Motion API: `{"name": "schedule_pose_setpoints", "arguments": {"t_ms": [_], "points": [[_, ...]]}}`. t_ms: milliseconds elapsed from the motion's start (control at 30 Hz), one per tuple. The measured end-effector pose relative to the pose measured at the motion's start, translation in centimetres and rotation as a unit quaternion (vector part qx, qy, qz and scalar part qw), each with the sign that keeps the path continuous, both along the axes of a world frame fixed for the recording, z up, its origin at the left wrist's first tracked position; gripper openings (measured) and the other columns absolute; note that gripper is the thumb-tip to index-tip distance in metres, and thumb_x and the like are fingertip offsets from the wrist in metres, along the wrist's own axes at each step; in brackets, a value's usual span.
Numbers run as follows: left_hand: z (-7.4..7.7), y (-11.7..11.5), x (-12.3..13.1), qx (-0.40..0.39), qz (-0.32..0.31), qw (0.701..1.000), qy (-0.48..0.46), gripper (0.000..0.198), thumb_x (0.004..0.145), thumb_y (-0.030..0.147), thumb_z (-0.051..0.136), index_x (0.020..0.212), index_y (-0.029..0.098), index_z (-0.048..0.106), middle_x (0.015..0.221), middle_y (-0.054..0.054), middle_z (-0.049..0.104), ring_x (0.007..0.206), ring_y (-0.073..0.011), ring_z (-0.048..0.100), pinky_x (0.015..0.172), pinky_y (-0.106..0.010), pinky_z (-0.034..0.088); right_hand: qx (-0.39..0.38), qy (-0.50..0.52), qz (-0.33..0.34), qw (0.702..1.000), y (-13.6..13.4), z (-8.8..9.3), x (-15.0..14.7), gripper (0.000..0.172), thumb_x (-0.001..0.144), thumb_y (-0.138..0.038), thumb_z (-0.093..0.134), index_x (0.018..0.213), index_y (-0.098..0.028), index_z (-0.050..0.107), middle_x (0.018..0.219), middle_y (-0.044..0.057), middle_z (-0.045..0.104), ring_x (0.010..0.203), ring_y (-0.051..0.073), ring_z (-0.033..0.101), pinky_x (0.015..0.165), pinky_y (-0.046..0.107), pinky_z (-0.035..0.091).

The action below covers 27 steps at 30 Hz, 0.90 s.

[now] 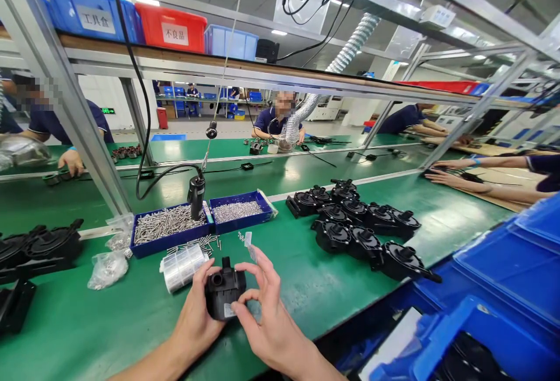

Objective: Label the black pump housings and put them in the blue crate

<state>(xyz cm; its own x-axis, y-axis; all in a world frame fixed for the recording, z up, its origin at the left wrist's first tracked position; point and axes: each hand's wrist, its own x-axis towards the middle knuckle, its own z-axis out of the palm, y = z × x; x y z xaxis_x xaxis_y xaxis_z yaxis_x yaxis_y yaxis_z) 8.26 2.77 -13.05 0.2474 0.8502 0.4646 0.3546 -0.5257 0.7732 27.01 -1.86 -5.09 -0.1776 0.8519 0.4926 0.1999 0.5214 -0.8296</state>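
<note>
My left hand (195, 317) grips a small black pump body (224, 291) from its left side, just above the green table (109, 317). My right hand (266, 317) touches the pump's right side with thumb and forefinger curled round it; the other fingers are raised and spread. A small clear part (248, 239) stands just beyond my right fingertips. A clear plastic roll of small parts (182, 266) lies left of the pump. Two blue trays hold screws: long ones (164, 224) and small ones (236, 210). A black electric screwdriver (196, 195) hangs between them on a cable.
Several black pump housings (363, 226) are grouped at the right, more (37, 250) at the far left. Blue bins (503, 299) crowd the lower right. Plastic bags (107, 268) lie left. Other people sit across the table and at the right. Metal frame posts (74, 118) rise ahead.
</note>
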Motion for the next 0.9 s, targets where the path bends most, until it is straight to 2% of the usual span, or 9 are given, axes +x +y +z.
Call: {"name": "schedule_pose_setpoints", "arguments": {"t_ms": [167, 233, 333, 533, 667, 733, 833, 900], "points": [[0.1, 0.0, -0.1, -0.004, 0.003, 1.0, 0.005, 0.091, 0.09, 0.034, 0.074, 0.16, 0.034, 0.017, 0.137, -0.013, 0.058, 0.123, -0.0306, 0.066, 0.105, -0.055, 0.056, 0.16, -0.112, -0.021, 0.98, -0.3, -0.4, 0.1, 0.092, 0.097, 0.008, 0.044, 0.165, -0.044, 0.009, 0.172, 0.011, 0.011, 0.147, 0.033, 0.043, 0.079, 0.041, 0.07], [0.0, 0.1, -0.1, -0.01, -0.001, 1.0, 0.008, 0.09, 0.09, 0.035, 0.074, 0.16, 0.034, 0.018, 0.138, -0.013, 0.058, 0.123, -0.0303, 0.066, 0.105, -0.054, 0.057, 0.185, -0.12, -0.045, 0.974, -0.3, -0.5, 0.1, 0.093, 0.097, 0.009, 0.042, 0.165, -0.044, 0.008, 0.173, 0.01, 0.009, 0.146, 0.032, 0.045, 0.078, 0.04, 0.071], [-0.2, 0.1, -0.1, -0.016, -0.003, 1.0, 0.013, 0.087, 0.092, 0.035, 0.073, 0.16, 0.032, 0.018, 0.139, -0.014, 0.058, 0.124, -0.0301, 0.065, 0.107, -0.055, 0.055, 0.164, -0.11, -0.057, 0.979, -0.2, -0.3, 0.0, 0.091, 0.099, 0.007, 0.043, 0.166, -0.043, 0.007, 0.175, 0.009, 0.007, 0.146, 0.031, 0.045, 0.076, 0.038, 0.072], [-0.1, -0.1, -0.4, 0.022, 0.008, 0.999, 0.033, 0.079, 0.094, 0.037, 0.071, 0.157, 0.03, 0.024, 0.142, -0.016, 0.059, 0.127, -0.0323, 0.065, 0.107, -0.056, 0.056, 0.149, -0.141, -0.064, 0.977, -0.6, 0.1, -0.2, 0.09, 0.101, 0.004, 0.045, 0.166, -0.046, 0.007, 0.177, 0.008, 0.004, 0.145, 0.033, 0.047, 0.083, 0.046, 0.072], [0.1, -0.1, -0.3, 0.027, 0.011, 0.999, 0.035, 0.08, 0.094, 0.038, 0.071, 0.157, 0.028, 0.024, 0.142, -0.017, 0.059, 0.128, -0.0328, 0.065, 0.107, -0.055, 0.056, 0.144, -0.141, -0.063, 0.978, -0.5, -0.2, 0.1, 0.089, 0.101, 0.003, 0.046, 0.166, -0.046, 0.009, 0.177, 0.007, 0.003, 0.147, 0.033, 0.044, 0.083, 0.045, 0.071], [0.3, -0.1, -0.2, 0.019, 0.014, 0.999, 0.032, 0.082, 0.092, 0.037, 0.073, 0.157, 0.027, 0.024, 0.14, -0.017, 0.06, 0.126, -0.0326, 0.066, 0.106, -0.055, 0.057, 0.131, -0.11, -0.069, 0.983, 0.0, -0.5, 0.6, 0.091, 0.1, 0.001, 0.054, 0.165, -0.047, 0.012, 0.177, 0.006, 0.003, 0.149, 0.034, 0.042, 0.084, 0.045, 0.071], [0.4, -0.2, 0.0, 0.012, 0.021, 0.999, 0.035, 0.087, 0.088, 0.035, 0.075, 0.157, 0.026, 0.023, 0.137, -0.017, 0.061, 0.121, -0.0319, 0.069, 0.104, -0.054, 0.058, 0.028, -0.039, -0.117, 0.992, 0.9, -1.1, 1.2, 0.114, 0.084, -0.007, 0.081, 0.165, -0.043, 0.009, 0.175, 0.011, 0.008, 0.152, 0.039, 0.036, 0.1, 0.056, 0.064], [0.4, -0.4, 0.0, 0.027, 0.026, 0.998, 0.049, 0.084, 0.088, 0.031, 0.072, 0.157, 0.025, 0.025, 0.137, -0.017, 0.061, 0.121, -0.0319, 0.069, 0.104, -0.054, 0.058, -0.055, -0.03, -0.139, 0.988, 1.2, -1.6, 0.8, 0.134, 0.069, -0.009, 0.09, 0.166, -0.037, 0.001, 0.171, 0.016, 0.016, 0.152, 0.043, 0.034, 0.113, 0.065, 0.052]]}}
